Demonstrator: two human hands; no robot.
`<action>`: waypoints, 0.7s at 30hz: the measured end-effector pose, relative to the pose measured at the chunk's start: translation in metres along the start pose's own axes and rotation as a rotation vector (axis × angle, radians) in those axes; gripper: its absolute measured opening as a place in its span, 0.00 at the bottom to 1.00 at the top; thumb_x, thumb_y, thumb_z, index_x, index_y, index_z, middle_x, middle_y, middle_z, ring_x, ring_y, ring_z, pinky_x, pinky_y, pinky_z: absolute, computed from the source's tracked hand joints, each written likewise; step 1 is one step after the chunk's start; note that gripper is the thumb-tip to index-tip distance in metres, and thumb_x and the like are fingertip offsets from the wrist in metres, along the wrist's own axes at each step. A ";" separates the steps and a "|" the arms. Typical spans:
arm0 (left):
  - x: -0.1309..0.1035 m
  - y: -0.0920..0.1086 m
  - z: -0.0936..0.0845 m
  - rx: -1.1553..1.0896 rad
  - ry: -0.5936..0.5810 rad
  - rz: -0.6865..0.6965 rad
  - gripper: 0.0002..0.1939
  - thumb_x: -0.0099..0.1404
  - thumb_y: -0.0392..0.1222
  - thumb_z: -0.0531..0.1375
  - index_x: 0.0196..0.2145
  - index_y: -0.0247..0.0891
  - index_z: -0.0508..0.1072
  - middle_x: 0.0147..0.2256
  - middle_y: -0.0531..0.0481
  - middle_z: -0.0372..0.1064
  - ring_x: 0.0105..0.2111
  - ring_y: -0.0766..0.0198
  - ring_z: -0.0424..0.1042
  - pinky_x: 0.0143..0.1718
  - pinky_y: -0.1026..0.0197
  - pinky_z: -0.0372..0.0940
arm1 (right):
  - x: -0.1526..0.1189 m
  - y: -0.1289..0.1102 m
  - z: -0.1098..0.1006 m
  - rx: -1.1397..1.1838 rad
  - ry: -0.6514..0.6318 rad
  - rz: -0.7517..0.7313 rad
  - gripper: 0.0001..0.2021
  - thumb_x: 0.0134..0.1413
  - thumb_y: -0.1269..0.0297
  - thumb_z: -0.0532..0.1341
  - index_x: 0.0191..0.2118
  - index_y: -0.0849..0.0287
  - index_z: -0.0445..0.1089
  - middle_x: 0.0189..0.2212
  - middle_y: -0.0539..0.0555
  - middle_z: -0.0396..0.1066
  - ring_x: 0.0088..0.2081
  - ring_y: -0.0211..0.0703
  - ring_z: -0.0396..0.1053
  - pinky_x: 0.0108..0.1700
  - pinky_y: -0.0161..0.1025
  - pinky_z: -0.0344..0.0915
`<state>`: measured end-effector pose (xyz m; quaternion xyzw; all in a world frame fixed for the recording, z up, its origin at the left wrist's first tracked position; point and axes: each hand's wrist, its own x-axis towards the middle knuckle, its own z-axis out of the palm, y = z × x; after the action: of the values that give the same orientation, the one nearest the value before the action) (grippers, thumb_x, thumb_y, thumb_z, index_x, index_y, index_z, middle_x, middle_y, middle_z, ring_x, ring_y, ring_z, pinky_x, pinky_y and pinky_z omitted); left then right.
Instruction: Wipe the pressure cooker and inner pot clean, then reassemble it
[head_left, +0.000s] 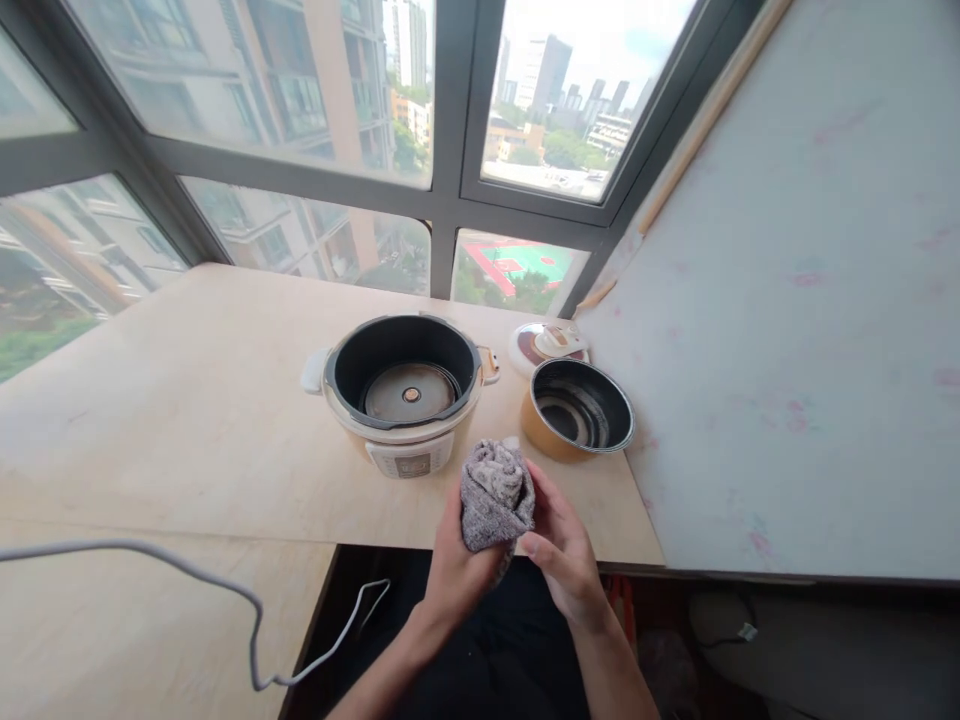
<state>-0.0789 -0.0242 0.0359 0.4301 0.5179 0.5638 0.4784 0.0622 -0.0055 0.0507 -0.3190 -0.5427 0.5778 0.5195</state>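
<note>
The bunched gray cloth [497, 495] hides most of the left hand's [463, 570] fingers, clamped on it! The right hand [568, 560] cups its other side, fingertips partly covered; squeezing or not, can't tell. Cloth's between both sets of fingers, cooker [412, 460] just beyond, cut-off cord [135, 546] leftward.

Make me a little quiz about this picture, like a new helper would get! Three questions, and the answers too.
1. What is between the left hand and the right hand?
A) a spoon
B) a bunched cloth
C) a cup

2. True or false: the cooker stands open, so you can see inside it.

3. What lies just behind the orange-sided pot, near the wall?

Key:
1. B
2. True
3. A lid
</note>
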 end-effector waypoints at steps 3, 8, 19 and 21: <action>0.007 0.001 0.007 0.016 0.051 -0.026 0.39 0.56 0.44 0.69 0.63 0.46 0.63 0.61 0.42 0.67 0.62 0.44 0.66 0.64 0.42 0.61 | 0.003 -0.002 -0.016 -0.017 0.062 -0.054 0.27 0.61 0.58 0.66 0.65 0.50 0.65 0.66 0.60 0.64 0.65 0.56 0.64 0.64 0.58 0.65; 0.017 -0.011 0.017 0.080 0.153 -0.089 0.37 0.56 0.47 0.70 0.61 0.45 0.64 0.59 0.41 0.69 0.60 0.44 0.67 0.63 0.42 0.61 | 0.002 -0.004 -0.045 -0.104 0.214 -0.119 0.16 0.58 0.66 0.68 0.52 0.52 0.73 0.58 0.59 0.72 0.60 0.51 0.70 0.60 0.52 0.69; 0.039 -0.057 0.057 0.179 0.152 -0.178 0.35 0.55 0.41 0.68 0.59 0.36 0.65 0.56 0.39 0.71 0.57 0.48 0.70 0.59 0.49 0.62 | 0.004 -0.005 -0.091 -0.223 0.252 -0.190 0.02 0.58 0.67 0.68 0.37 0.53 0.76 0.47 0.56 0.77 0.48 0.45 0.74 0.51 0.44 0.71; 0.045 -0.072 0.066 0.151 0.129 -0.228 0.33 0.55 0.40 0.68 0.57 0.36 0.66 0.54 0.39 0.72 0.56 0.48 0.71 0.58 0.49 0.63 | 0.003 0.005 -0.100 -0.229 0.257 -0.164 0.02 0.58 0.66 0.68 0.37 0.53 0.76 0.47 0.56 0.77 0.50 0.47 0.73 0.53 0.46 0.70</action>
<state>-0.0150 0.0315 -0.0296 0.3661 0.6339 0.4917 0.4716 0.1535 0.0280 0.0257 -0.4021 -0.5583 0.4226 0.5900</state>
